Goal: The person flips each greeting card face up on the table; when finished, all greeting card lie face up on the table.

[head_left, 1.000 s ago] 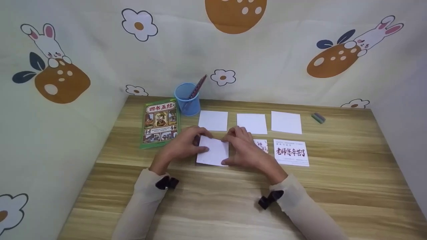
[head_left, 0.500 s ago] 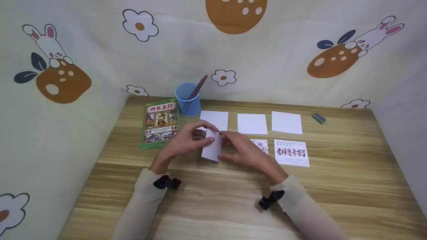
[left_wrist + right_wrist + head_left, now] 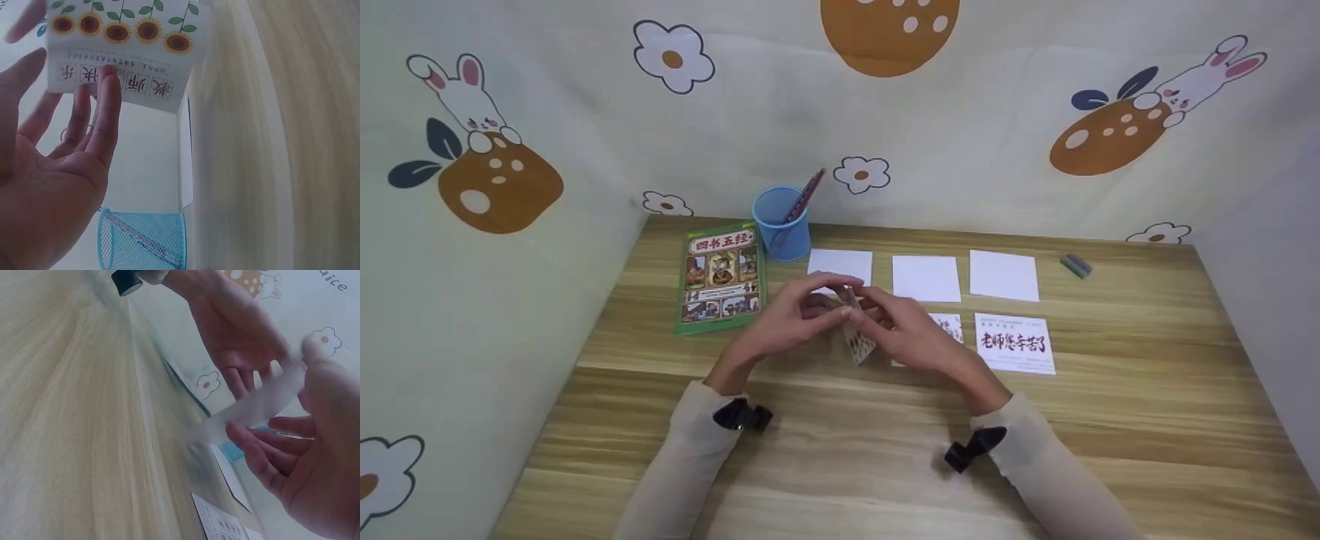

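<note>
Hands: left hand [image 3: 791, 319] and right hand [image 3: 904, 330] are pinching the sunflower card [image 3: 121, 50] by its edges, lifting it above the desk [image 3: 840, 450].
Advice: keeping fingertips light should be preventing creases.

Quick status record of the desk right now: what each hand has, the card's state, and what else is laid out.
left hand: fingers on the sunflower card, holding it with the other hand
right hand: pinching the same card from its side
sunflower card: lifted off the desk, tilted on edge, printed face showing
blank white cards: three in a row, flat, behind the hands
red-lettered card: flat, right of the hands
comic book: flat, left side
blue mesh cup: upright, pencil inside
desk: wood grain
</note>
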Action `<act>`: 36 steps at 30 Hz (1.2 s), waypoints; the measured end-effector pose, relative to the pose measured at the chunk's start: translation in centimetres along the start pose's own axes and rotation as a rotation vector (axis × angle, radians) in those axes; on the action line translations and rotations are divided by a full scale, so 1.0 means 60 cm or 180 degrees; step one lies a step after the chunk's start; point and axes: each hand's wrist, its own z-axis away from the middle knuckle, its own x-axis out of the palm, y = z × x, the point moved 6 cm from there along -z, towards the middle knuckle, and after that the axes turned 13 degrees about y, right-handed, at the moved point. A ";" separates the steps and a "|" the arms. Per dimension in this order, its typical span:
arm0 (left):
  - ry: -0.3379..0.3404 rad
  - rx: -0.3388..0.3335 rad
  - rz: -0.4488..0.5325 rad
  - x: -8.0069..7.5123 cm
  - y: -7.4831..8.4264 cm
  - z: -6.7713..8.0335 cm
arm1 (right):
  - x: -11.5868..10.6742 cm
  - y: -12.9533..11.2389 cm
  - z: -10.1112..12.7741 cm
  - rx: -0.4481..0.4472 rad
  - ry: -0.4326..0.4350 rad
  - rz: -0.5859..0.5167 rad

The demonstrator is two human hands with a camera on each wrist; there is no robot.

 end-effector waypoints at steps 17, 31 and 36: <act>0.0309 -0.0641 -0.1687 -0.043 -0.061 0.008 | -0.011 0.029 -0.008 0.0102 0.0324 0.0258; 0.0444 -0.0918 -0.1902 -0.060 -0.064 0.015 | 0.000 0.044 -0.001 -0.0117 0.0194 0.1459; 0.0431 -0.0972 -0.1893 -0.065 -0.066 0.017 | 0.007 0.042 0.002 -0.0253 0.0057 0.1510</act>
